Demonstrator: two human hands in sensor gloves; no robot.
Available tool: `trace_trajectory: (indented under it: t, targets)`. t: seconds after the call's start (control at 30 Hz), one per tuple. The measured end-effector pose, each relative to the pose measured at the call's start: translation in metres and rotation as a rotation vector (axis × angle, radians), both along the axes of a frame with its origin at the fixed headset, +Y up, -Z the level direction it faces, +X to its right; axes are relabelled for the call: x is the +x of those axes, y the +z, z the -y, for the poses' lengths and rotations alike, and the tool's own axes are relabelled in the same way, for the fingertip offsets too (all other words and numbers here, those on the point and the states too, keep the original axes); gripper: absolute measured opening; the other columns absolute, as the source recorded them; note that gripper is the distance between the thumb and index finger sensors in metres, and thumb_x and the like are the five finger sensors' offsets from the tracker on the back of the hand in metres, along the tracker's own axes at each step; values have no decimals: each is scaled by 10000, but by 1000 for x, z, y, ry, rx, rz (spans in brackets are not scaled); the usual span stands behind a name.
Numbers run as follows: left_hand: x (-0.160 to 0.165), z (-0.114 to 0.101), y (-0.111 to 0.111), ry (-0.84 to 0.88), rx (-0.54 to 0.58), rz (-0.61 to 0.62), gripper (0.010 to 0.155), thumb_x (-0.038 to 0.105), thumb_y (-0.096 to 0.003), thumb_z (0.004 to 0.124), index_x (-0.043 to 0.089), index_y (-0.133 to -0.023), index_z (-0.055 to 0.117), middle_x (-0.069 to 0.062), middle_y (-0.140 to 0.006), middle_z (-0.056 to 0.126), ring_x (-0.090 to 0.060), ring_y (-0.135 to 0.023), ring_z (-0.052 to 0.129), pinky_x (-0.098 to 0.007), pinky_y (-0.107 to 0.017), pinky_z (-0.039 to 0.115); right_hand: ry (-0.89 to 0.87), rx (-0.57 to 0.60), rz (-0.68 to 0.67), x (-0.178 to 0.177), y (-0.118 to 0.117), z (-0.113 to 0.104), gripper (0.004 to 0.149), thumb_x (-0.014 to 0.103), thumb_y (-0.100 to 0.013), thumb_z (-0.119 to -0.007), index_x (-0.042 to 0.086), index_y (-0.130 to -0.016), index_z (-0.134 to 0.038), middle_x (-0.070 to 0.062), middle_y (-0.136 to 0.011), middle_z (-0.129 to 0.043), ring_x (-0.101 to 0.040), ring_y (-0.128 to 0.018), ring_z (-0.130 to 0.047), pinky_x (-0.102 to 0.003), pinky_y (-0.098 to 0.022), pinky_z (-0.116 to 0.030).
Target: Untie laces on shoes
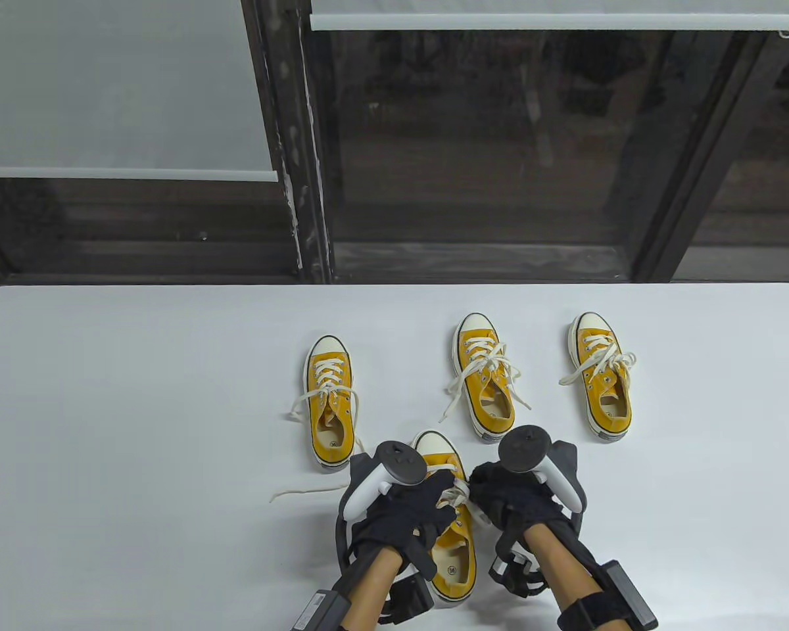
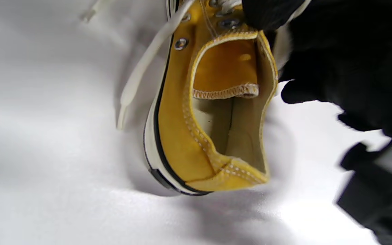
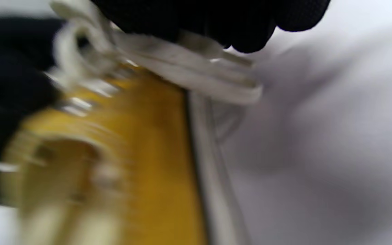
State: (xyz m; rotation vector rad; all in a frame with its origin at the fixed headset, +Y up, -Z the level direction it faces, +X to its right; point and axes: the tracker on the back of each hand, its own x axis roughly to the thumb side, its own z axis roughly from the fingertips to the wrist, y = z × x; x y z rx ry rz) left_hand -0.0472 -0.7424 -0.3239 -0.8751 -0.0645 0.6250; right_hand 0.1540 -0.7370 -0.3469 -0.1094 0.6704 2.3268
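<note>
Four yellow canvas sneakers on white table [image 1: 138, 394]; nearest sneaker [image 1: 450, 565] at front edge, under both hands. Right hand [image 1: 513, 499] pinches its white lace [image 3: 196, 73]; left hand [image 1: 407, 509] rests on the upper, grip unclear. Three far sneakers: laces seemingly loose; this one in progress. Insole print unreadable

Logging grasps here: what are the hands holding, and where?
Right hand pinches the nearest yellow sneaker's white lace beside the eyelets; left hand rests over its laces, grip unclear.
</note>
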Motion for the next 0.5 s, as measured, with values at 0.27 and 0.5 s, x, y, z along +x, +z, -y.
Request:
trace_trajectory:
  t: [0.27,0.5]
  targets:
    - [-3,3,0,8,-17,-13,633,484,-658,626,560,-1144,228,35,-1243,-87,-285,-1220,94,-657,-864,171,-235,72,-68,8,5,-63,365,354,-634,-689,120,-903,-768,-146,-1042,-649,-281,-780,-824,-489,-615,-677]
    - [0,1,2,-39,16,-2,629,487,-657,624,566,-1138,227,33,-1250,-75,-285,-1222,100,-657,-864,174,-392,108,-117,4,17,-107,369,335,-641,-675,86,-900,-757,-184,-1031,-641,-217,-683,-872,-451,-554,-725]
